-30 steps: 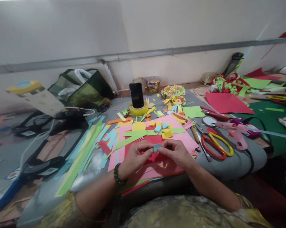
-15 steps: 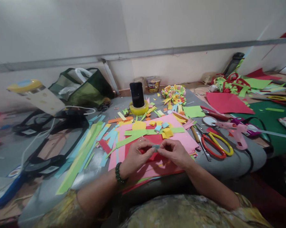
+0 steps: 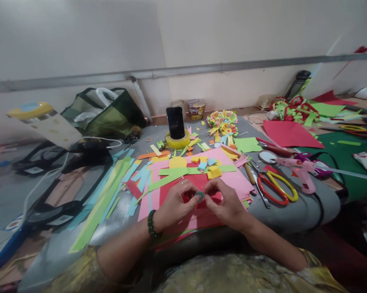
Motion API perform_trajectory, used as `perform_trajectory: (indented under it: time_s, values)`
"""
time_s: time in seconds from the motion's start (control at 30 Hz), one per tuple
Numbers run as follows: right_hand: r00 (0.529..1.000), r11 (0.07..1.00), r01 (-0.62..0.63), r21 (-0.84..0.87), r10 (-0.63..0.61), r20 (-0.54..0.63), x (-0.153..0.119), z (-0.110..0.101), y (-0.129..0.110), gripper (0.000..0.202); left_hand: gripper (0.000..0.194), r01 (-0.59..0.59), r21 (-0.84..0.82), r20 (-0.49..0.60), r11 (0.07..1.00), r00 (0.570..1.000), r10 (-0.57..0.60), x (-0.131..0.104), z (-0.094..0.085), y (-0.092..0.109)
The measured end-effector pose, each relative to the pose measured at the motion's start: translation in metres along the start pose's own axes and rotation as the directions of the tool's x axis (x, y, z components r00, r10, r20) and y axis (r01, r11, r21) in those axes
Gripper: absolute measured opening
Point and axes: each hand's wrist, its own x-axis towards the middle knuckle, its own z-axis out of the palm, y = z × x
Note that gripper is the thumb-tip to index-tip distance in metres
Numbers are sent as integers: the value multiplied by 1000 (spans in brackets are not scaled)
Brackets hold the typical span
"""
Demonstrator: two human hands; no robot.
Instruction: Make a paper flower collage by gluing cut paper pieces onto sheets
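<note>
Thumb and fingers of my left hand point(image 3: 177, 203) pinch a small blue-green paper piece point(image 3: 199, 196). My right hand point(image 3: 226, 202) is closed beside it, its fingertips at the piece's right edge. Both hands are over a stack of pink paper point(image 3: 236, 179) and red paper point(image 3: 198, 179). Just beyond the hands lie green strips point(image 3: 168, 181), a yellow folded piece point(image 3: 214, 172) and small light-blue pieces point(image 3: 202, 165).
Scissors with red and yellow handles point(image 3: 273, 188) and a pink glue gun point(image 3: 305, 173) lie at the right. A phone point(image 3: 175, 123) stands in a yellow tape roll point(image 3: 177, 140). Long green strips point(image 3: 100, 207) lie at the left.
The small paper piece has moved slightly down and looks turned between my fingertips. The view has shifted slightly.
</note>
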Motion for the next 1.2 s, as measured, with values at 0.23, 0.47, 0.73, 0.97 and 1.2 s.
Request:
perform_trajectory:
  time_s: [0.23,0.47,0.73,0.97,1.2]
  values:
    - [997,983,72,-171,-77,-21,8,-32,-11,13,17,49,-115,-20,992,998,-52,-2,-3,-1]
    - [992,969,-60,-239,30,-126,59,-70,3,15,27,115,-257,-209,960,963,-171,8,-14,-14]
    - [991,977,127,-173,-118,64,49,-49,-20,15,64,55,-365,-248,929,956,-154,9,-39,-12]
    - [943,914,331,-235,-329,49,26,-37,-51,18,43,377,-468,486,799,865,-124,-2,-28,4]
    - [534,980,189,-67,-160,-830,59,-123,-24,22,43,-99,-531,-567,841,780,-266,2,-126,6]
